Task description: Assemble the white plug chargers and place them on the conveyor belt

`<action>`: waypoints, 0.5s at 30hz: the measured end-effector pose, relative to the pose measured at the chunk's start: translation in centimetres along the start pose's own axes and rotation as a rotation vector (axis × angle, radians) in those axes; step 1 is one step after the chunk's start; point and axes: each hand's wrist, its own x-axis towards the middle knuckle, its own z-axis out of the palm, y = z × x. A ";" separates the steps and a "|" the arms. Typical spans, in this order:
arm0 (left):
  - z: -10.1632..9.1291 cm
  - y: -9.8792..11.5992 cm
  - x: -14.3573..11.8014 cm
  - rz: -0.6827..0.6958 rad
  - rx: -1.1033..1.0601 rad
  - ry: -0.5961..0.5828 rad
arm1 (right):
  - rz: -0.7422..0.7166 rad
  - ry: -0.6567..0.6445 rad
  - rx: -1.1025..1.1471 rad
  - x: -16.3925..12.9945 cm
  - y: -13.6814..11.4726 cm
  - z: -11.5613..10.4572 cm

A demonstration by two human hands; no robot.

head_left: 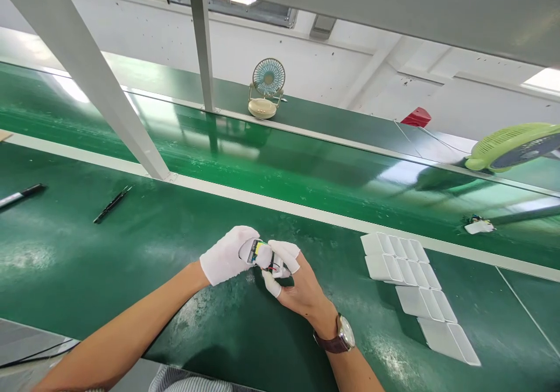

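My left hand (225,258), in a white glove, and my right hand (295,284), with white finger cots, both grip a small white open casing (259,253) above the green bench. Inside the casing I see a yellow-green part and thin red and black wires. A brown-strapped watch (343,336) sits on my right wrist. The fingertips of both hands meet over the casing and hide its lower half.
Rows of overlapping white shell pieces (411,275) lie to the right. Black tweezers (111,204) and a pen (20,195) lie at the left. A small desk fan (266,88) stands beyond the conveyor belt (284,158); a green fan (511,146) and a small white unit (479,226) are far right. A slanted grey post (100,88) crosses the left.
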 end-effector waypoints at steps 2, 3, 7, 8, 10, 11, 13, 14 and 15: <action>0.0 0.0 0.0 0.021 0.007 0.005 | -0.010 0.003 -0.020 0.0 0.0 0.1; 0.0 -0.1 0.0 0.037 0.008 0.012 | -0.016 0.008 -0.030 0.1 -0.1 0.1; -0.1 0.1 0.2 0.078 0.013 0.035 | -0.051 0.024 -0.066 0.2 -0.2 0.3; -0.2 0.2 0.3 0.078 0.019 0.027 | -0.055 0.023 -0.071 0.2 -0.2 0.3; -0.4 0.4 0.5 0.075 0.032 0.003 | -0.058 0.020 -0.077 0.1 -0.2 0.3; -0.4 0.5 0.6 0.079 0.036 -0.003 | -0.059 0.017 -0.081 0.1 -0.2 0.3; -0.4 0.4 0.6 0.108 0.034 0.018 | -0.061 0.013 -0.091 0.1 -0.2 0.3; -0.3 0.3 0.6 0.126 0.030 0.038 | -0.066 0.014 -0.095 0.1 -0.2 0.3; -0.2 0.2 0.5 0.145 0.026 0.056 | -0.069 0.017 -0.097 0.1 -0.2 0.4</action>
